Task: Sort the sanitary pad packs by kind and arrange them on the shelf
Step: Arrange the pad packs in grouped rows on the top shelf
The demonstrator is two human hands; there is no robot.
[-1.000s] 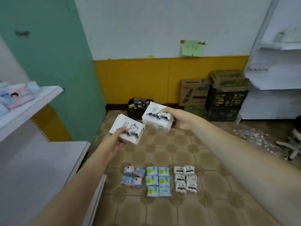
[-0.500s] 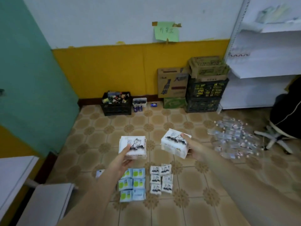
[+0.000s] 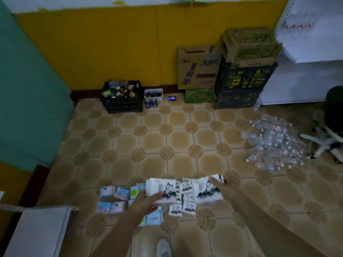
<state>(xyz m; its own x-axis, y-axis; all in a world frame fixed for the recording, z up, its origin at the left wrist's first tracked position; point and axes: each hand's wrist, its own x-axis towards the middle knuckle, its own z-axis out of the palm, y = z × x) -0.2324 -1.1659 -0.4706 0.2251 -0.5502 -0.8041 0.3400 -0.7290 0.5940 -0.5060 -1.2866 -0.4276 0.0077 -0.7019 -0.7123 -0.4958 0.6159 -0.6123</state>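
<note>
On the floor the pink packs [image 3: 111, 199] lie leftmost, the green packs [image 3: 136, 191] beside them. The left hand [image 3: 146, 202] grips one white pack [image 3: 161, 190] and the right hand [image 3: 221, 190] another white pack [image 3: 205, 190], both now lowered from chest height to just over the small white packs [image 3: 182, 206]. The shelf [image 3: 39, 230] sits bottom left, so they seem headed back to the white group, not shelved yet.

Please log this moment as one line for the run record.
left hand: holds white pack | right hand: holds white pack | both above packs on floor
</note>
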